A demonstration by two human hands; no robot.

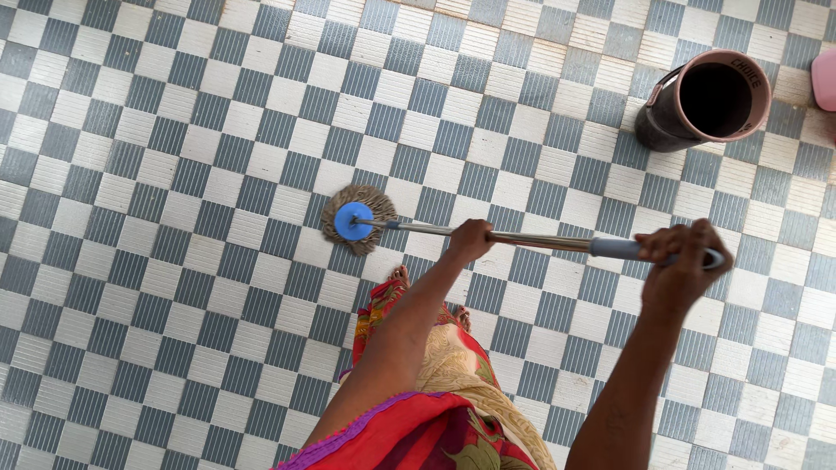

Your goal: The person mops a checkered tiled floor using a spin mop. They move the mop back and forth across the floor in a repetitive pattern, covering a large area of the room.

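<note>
A mop with a round stringy head (355, 217) and a blue disc on top rests on the checkered tile floor (174, 174). Its metal pole (540, 242) runs right to a grey grip. My left hand (470, 239) is closed around the middle of the pole. My right hand (684, 259) grips the grey end of the handle. My bare foot (399, 277) shows just below the pole, under colourful draped clothing.
A dark bucket with a pinkish rim (710, 100) stands on the floor at the upper right. A pink object (825, 78) is cut off by the right edge beside it. Grey and white tiles spread in every direction.
</note>
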